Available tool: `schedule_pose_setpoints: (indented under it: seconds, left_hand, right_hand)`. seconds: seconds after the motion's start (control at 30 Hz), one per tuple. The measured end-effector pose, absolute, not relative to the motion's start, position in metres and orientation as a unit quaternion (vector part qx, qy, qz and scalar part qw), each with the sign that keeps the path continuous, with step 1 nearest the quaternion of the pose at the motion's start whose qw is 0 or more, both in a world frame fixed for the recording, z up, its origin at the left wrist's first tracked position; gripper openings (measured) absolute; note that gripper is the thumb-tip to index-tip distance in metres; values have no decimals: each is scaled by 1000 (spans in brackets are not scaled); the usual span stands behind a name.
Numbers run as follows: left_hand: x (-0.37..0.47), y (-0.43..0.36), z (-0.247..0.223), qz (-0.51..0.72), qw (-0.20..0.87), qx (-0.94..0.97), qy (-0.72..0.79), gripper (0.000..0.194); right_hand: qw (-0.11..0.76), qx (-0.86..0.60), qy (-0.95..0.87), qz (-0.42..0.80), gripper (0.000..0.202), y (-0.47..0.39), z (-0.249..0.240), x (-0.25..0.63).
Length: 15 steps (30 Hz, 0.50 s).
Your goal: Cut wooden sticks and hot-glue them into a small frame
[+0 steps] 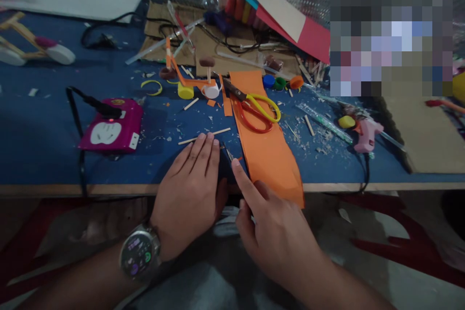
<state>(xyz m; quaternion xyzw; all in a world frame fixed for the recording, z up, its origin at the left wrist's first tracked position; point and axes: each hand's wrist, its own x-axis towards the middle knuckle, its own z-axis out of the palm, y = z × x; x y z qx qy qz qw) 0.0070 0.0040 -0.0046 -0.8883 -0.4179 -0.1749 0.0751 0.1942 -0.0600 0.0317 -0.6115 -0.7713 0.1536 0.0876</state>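
— Flat and uncurled, your left hand (189,184) lies palm down, its fingertips over a thin stick (222,131) on the blue table (158,167).

— And your right hand (272,220)?

— Curled around a small blade (228,151), with your index finger stretched along it. Your hand hides the back end, so I can't tell its shape.

— Where exactly is that stick?

— Partly covered by your left fingertips and running slantwise, its right end just beside the orange paper (271,155). The blade's tip is near it, on your side.

— What's on the paper?

— Scissors (248,99), with one yellow and one red handle loop. Farther from you, left of them, stands an orange frame (192,82) with a yellow cap (186,90) and a white cap (211,90).

— To the sides?

— A bright pink box (127,128) with a black cord on your left; a pale pink glue gun (367,134) well off to your right.
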Motion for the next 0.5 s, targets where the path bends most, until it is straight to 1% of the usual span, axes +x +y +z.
schedule_pose_setpoints:
  seconds: [0.5]
  left_hand:
    - [5,3,-4,-170,44,-887,-426,66]
  right_hand:
    - [93,-609,-760,205,77,-59,37,199]
